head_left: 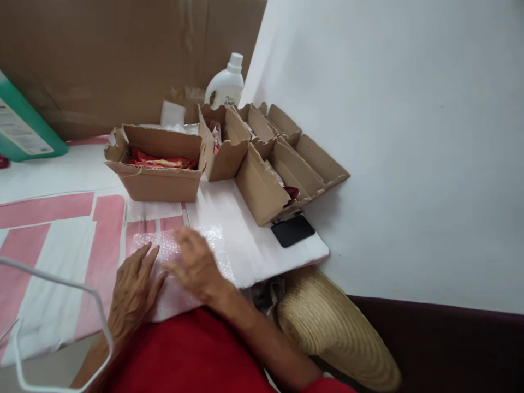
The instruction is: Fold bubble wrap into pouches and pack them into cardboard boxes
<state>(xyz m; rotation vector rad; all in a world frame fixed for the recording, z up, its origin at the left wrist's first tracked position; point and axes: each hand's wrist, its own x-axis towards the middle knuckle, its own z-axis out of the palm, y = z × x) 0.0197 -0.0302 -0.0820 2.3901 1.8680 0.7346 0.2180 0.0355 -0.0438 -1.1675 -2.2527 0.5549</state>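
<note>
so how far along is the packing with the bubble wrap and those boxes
Already done, it seems: the open brown cardboard box holds red packets. In hand: left hand and right hand lie flat on the clear bubble wrap sheet. Left: nothing lies on the wrap; the boxes stand open.

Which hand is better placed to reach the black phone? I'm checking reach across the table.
The right hand, probably. It lies on the bubble wrap nearer the black phone at the table's right edge; the left hand sits further left.

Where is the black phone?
The flat black phone lies right of centre in the head view, on the white sheet, beside the rightmost brown cardboard box.
</note>
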